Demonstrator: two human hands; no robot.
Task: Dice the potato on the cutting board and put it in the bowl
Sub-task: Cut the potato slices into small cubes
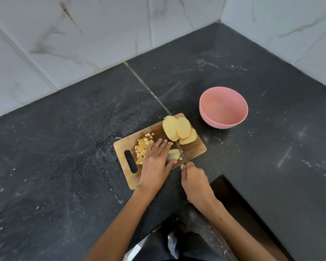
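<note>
Head view, looking down: we see a potato piece [173, 154] lying on the wooden cutting board [193, 150], partly cut into strips. Our left hand [155, 162] lies flat over it, its fingers [161, 146] straight and close together, pressing the piece down, the thumb along the near side of the piece. Just right of those fingers, the knife [181, 153] stands with its blade against the right end of the piece, tip pointing away from us. Our right hand [195, 183] grips the knife handle, fingers curled tightly round it, the hand sitting off the near edge of the board. Left of the left-hand fingers, and touching them, is a heap of diced potato [143, 148], spread toward the slot handle [131, 161] of the board. Beyond the fingertips, at the far corner of the board, several potato slices [179, 131] lie overlapping one another; the nearest slice sits just beside the knife tip. Farther out, beyond and to the right of both hands, a pink bowl [223, 107] stands upright on the dark desk [64, 138], apart from the board, with nothing in it. Pale marbled wall tiles [83, 34] bound the desk on its far sides, meeting in a corner.
</note>
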